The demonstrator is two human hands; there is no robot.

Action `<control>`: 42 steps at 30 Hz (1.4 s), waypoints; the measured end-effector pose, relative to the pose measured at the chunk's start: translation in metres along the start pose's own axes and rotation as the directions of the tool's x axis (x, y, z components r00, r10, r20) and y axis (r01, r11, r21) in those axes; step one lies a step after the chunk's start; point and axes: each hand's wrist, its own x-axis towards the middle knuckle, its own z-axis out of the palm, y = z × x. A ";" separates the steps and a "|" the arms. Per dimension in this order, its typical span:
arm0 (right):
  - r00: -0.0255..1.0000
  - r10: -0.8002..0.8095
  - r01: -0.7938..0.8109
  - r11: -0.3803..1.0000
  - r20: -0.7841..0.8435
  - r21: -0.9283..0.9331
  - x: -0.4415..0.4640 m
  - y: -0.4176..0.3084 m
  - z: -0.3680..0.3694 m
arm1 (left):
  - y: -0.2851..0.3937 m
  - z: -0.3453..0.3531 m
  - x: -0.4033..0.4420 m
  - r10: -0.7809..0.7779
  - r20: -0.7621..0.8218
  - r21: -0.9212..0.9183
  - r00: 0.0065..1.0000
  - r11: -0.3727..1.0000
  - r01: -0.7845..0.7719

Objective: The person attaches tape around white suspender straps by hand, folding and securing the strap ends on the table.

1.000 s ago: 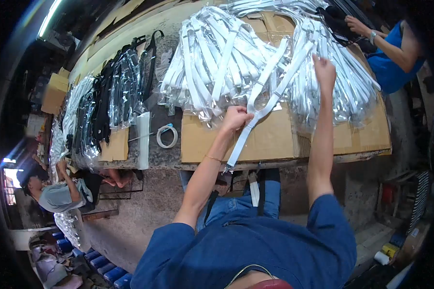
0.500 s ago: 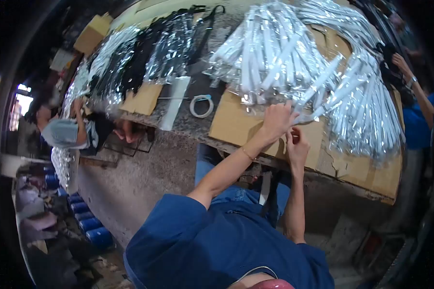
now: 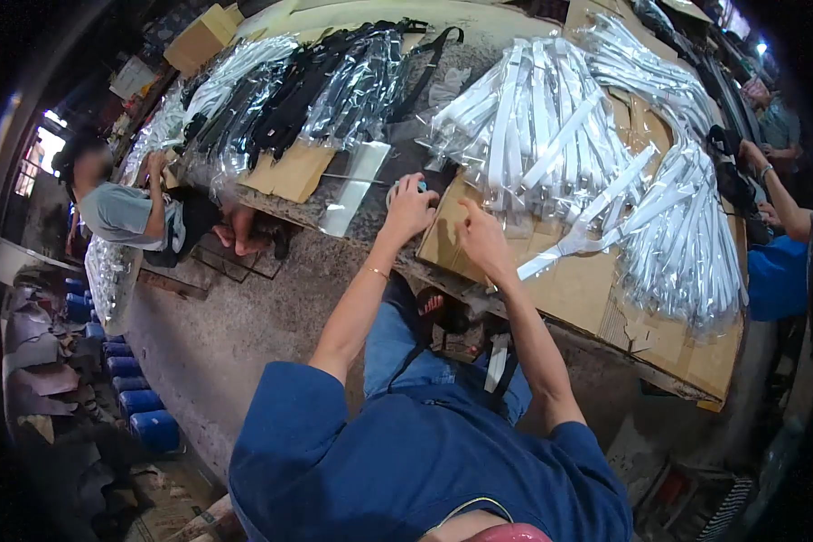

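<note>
The left hand point(image 3: 412, 210) has gone from the white strap point(image 3: 590, 240) to the tape roll point(image 3: 422, 186) mid-frame, its grip unclear. The right hand point(image 3: 481, 238), alongside, is now empty, half-curled; the strap lies on cardboard point(image 3: 565, 291), right of centre.

A grey worktable point(image 3: 370, 215) carries a broad cardboard sheet point(image 3: 569, 294) right of centre, plus a whitish strip point(image 3: 357, 190) and smaller cardboard piece point(image 3: 289, 173) at upper left.
</note>
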 end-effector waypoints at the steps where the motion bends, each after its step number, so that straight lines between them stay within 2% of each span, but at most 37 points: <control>1: 1.000 -0.007 0.007 1.000 -0.007 -0.009 0.010 0.005 0.010 | -0.005 0.010 -0.001 0.011 -0.060 -0.033 0.998 0.999 -0.013; 4: 0.998 -0.062 0.062 0.994 0.008 -0.091 0.033 0.005 0.021 | -0.010 0.009 -0.001 -0.020 -0.115 -0.084 0.993 0.996 0.011; 6: 0.997 -0.079 0.079 0.996 0.024 0.036 0.037 0.000 0.013 | -0.014 -0.002 -0.002 -0.031 -0.151 -0.154 0.988 0.988 0.008; 7: 0.996 -0.086 0.085 0.996 0.028 0.030 0.040 -0.004 0.007 | -0.015 -0.012 -0.002 -0.092 -0.154 -0.302 0.984 0.952 0.042; 8: 0.995 -0.096 0.093 0.989 0.026 0.115 0.041 -0.008 0.000 | -0.012 -0.028 -0.002 -0.153 -0.145 -0.444 0.977 0.893 0.074; 9: 0.994 -0.102 0.095 0.975 0.025 0.201 0.041 -0.012 -0.007 | -0.011 -0.045 -0.004 -0.158 -0.067 -0.526 0.985 0.845 0.100; 10: 0.994 -0.100 0.091 0.976 0.035 0.199 0.041 -0.022 -0.018 | -0.010 -0.063 -0.007 -0.168 -0.064 -0.530 0.984 0.841 0.109; 12: 0.988 -0.091 0.044 0.939 0.123 0.342 0.044 -0.052 -0.047 | -0.007 -0.093 -0.012 0.008 0.150 -0.757 0.989 0.644 0.110; 13: 0.987 -0.093 0.043 0.938 0.130 0.343 0.046 -0.064 -0.057 | -0.004 -0.104 -0.017 0.073 0.217 -0.899 0.973 0.404 0.170; 14: 0.969 -0.177 0.118 0.945 0.173 0.303 0.048 -0.076 -0.066 | 0.001 -0.114 -0.023 0.067 0.215 -0.899 0.974 0.402 0.171; 15: 0.941 -0.257 0.196 0.944 0.218 0.266 0.049 -0.086 -0.075 | 0.006 -0.122 -0.027 0.124 0.282 -0.942 0.951 0.224 0.250; 16: 0.940 -0.260 0.198 0.944 0.221 0.265 0.047 -0.094 -0.082 | 0.011 -0.129 -0.032 0.195 0.333 -0.942 0.922 0.042 0.332; 18: 0.841 -0.372 0.226 0.902 0.394 0.369 0.042 -0.109 -0.096 | 0.019 -0.140 -0.041 0.246 0.328 -0.941 0.912 0.005 0.337; 19: 0.838 -0.371 0.225 0.903 0.399 0.367 0.037 -0.118 -0.104 | 0.023 -0.143 -0.046 0.304 0.333 -0.935 0.892 -0.018 0.355; 20: 0.792 -0.439 0.282 0.880 0.425 0.383 0.029 -0.127 -0.113 | 0.027 -0.143 -0.052 0.362 0.337 -0.926 0.869 -0.040 0.376; 21: 0.744 -0.496 0.332 0.856 0.448 0.397 0.015 -0.133 -0.121 | 0.034 -0.137 -0.058 0.462 0.310 -0.891 0.831 -0.165 0.423; 22: 0.749 -0.489 0.326 0.860 0.448 0.393 0.006 -0.136 -0.126 | 0.041 -0.135 -0.061 0.467 0.311 -0.888 0.828 -0.168 0.428; 24: 0.740 -0.521 0.387 0.847 0.426 0.365 -0.008 -0.142 -0.131 | 0.054 -0.134 -0.064 0.519 0.232 -0.818 0.823 -0.353 0.453; 26: 0.723 -0.531 0.354 0.834 0.441 0.424 -0.017 -0.140 -0.133 | 0.060 -0.123 -0.068 0.542 0.240 -0.791 0.805 -0.371 0.486; 28: 0.638 -0.684 0.507 0.719 0.353 0.477 -0.026 -0.139 -0.136 | 0.067 -0.116 -0.070 0.572 0.222 -0.754 0.789 -0.413 0.511; 31: 0.659 -0.671 0.494 0.727 0.339 0.477 -0.038 -0.141 -0.142 | 0.087 -0.117 -0.075 0.590 0.236 -0.691 0.772 -0.457 0.560; 33: 0.655 -0.689 0.514 0.707 0.309 0.486 -0.042 -0.140 -0.146 | 0.096 -0.114 -0.077 0.609 0.234 -0.691 0.758 -0.444 0.571; 34: 0.667 -0.664 0.473 0.728 0.337 0.496 -0.044 -0.142 -0.148 | 0.100 -0.112 -0.078 0.627 0.230 -0.690 0.745 -0.434 0.579; 35: 0.677 -0.639 0.431 0.746 0.365 0.508 -0.048 -0.144 -0.151 | 0.103 -0.110 -0.078 0.682 0.252 -0.654 0.686 -0.402 0.640; 36: 0.669 -0.648 0.433 0.738 0.365 0.517 -0.055 -0.145 -0.155 | 0.110 -0.108 -0.080 0.673 0.258 -0.659 0.693 -0.402 0.635; 38: 0.670 -0.589 0.421 0.803 0.452 0.422 -0.063 -0.151 -0.163 | 0.117 -0.115 -0.079 0.709 0.263 -0.831 0.654 -0.177 0.527; 40: 0.682 -0.575 0.421 0.814 0.452 0.400 -0.080 -0.168 -0.166 | 0.111 -0.100 -0.078 0.602 0.503 -0.831 0.620 0.142 0.538; 41: 0.670 -0.622 0.531 0.783 0.404 0.324 -0.087 -0.172 -0.164 | 0.111 -0.098 -0.071 0.709 0.449 -0.850 0.544 0.151 0.505; 42: 0.664 -0.633 0.528 0.774 0.397 0.350 -0.092 -0.176 -0.166 | 0.107 -0.096 -0.068 0.803 0.392 -0.866 0.449 0.157 0.474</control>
